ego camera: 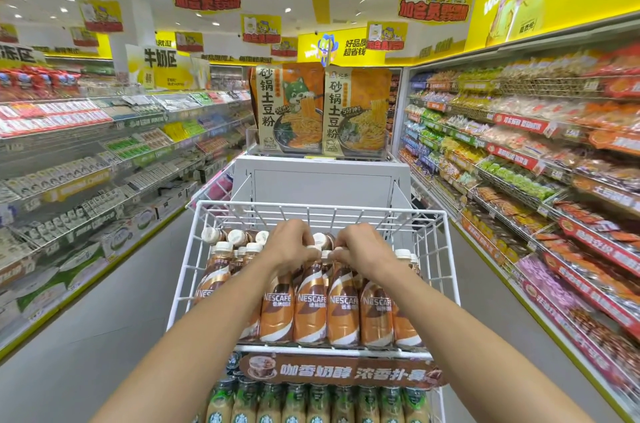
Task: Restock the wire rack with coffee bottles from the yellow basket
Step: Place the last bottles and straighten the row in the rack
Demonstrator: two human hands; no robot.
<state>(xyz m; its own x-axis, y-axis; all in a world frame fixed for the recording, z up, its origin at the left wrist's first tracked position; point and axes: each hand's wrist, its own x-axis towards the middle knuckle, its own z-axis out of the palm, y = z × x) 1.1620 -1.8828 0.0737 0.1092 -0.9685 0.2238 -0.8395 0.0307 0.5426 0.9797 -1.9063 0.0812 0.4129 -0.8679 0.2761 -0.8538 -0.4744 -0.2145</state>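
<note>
Both hands reach into the white wire rack [194,251], which stands in a shop aisle. The left hand [290,244] and right hand [360,249] are curled over the white caps of the upright coffee bottles [310,305] in the rack's top tier; whether either actually grips a bottle cannot be told. Green-labelled bottles [298,403] fill the tier below. The yellow basket is out of view.

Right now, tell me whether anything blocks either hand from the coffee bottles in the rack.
Nothing visible does. The left hand and right hand already rest on the white caps of the upright coffee bottles in the white wire rack. The rack's top is open. Whether either hand actually grips a bottle cannot be told.
</note>
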